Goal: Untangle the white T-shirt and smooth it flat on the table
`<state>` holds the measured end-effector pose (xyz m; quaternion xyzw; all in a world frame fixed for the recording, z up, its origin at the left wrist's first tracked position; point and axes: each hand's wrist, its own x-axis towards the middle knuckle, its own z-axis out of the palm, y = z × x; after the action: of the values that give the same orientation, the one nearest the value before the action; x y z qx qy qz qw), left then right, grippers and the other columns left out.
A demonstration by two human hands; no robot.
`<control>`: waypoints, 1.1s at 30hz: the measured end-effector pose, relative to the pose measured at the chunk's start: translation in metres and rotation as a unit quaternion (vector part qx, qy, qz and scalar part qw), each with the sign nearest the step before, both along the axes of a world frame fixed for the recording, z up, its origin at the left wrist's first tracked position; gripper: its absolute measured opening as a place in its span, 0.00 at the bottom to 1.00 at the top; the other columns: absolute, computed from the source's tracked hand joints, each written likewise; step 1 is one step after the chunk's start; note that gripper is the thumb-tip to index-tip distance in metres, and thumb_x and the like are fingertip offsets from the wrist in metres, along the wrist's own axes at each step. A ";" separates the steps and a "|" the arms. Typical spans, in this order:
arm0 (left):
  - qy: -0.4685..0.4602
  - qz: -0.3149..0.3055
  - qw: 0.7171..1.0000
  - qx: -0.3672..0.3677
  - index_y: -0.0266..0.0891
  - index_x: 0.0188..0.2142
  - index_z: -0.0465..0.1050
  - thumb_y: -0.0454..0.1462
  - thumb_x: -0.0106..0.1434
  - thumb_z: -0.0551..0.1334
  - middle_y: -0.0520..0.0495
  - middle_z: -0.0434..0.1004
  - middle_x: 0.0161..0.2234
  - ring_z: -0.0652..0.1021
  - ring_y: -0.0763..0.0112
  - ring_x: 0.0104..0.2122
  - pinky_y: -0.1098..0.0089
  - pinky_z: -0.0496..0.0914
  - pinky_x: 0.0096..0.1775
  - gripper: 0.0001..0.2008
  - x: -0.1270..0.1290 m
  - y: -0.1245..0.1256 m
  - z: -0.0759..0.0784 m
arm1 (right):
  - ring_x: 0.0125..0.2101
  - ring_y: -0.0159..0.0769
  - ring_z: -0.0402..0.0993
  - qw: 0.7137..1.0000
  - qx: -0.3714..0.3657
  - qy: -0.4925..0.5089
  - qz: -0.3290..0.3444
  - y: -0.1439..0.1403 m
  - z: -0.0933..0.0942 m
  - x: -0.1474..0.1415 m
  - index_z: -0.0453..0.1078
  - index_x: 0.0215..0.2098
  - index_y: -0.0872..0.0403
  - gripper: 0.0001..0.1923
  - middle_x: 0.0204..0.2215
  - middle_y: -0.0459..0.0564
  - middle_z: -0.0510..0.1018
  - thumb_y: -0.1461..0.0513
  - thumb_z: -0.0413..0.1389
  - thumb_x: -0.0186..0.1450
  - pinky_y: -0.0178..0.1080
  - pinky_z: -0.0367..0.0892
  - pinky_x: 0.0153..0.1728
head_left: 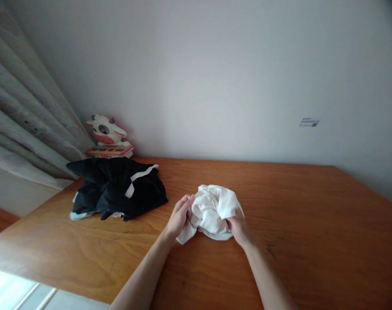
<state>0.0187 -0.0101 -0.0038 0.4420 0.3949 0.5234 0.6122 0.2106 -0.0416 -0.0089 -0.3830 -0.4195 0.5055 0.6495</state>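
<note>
A white cloth item (213, 209), perhaps a garment, lies bunched up on the wooden table in front of me. My left hand (179, 216) grips its left side, thumb and fingers closed on the fabric, and a loose corner hangs down beside it onto the tabletop. On the opposite side my right hand (239, 228) is closed on the cloth, its fingers partly tucked under a fold and hidden. The folds hide what shape the cloth has.
To the left lies a heap of black clothing (112, 185) with a white strip, some pale fabric beneath it. Behind it stands a cow-shaped toy keyboard (108, 135) against the wall. A curtain (28, 103) hangs at far left. The wooden table (296, 206) meets the wall behind.
</note>
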 end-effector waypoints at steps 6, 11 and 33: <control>-0.108 -0.111 0.988 0.019 0.43 0.42 0.67 0.44 0.52 0.77 0.51 0.78 0.36 0.77 0.73 0.29 0.74 0.71 0.32 0.25 -0.001 -0.009 0.014 | 0.51 0.48 0.79 0.968 0.125 -0.201 0.081 -0.006 0.018 0.001 0.74 0.58 0.47 0.32 0.52 0.51 0.82 0.62 0.70 0.55 0.46 0.71 0.55; -0.114 -0.118 0.985 0.043 0.44 0.43 0.69 0.43 0.54 0.76 0.45 0.79 0.48 0.80 0.66 0.39 0.68 0.74 0.41 0.23 -0.001 -0.010 0.022 | 0.43 0.47 0.81 0.958 0.110 -0.253 0.077 -0.007 0.020 -0.004 0.78 0.51 0.47 0.25 0.45 0.48 0.85 0.63 0.69 0.54 0.45 0.74 0.46; 0.051 -0.106 0.987 0.114 0.42 0.48 0.65 0.38 0.52 0.72 0.52 0.69 0.38 0.70 0.71 0.35 0.74 0.65 0.36 0.26 0.000 -0.009 0.003 | 0.32 0.39 0.77 0.984 0.085 -0.151 0.048 0.001 0.007 0.002 0.80 0.36 0.49 0.11 0.32 0.45 0.84 0.61 0.67 0.54 0.37 0.72 0.35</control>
<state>0.0192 -0.0193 -0.0011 0.5740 0.3146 0.4738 0.5891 0.2124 -0.0408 -0.0021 -0.3781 -0.5721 0.4351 0.5835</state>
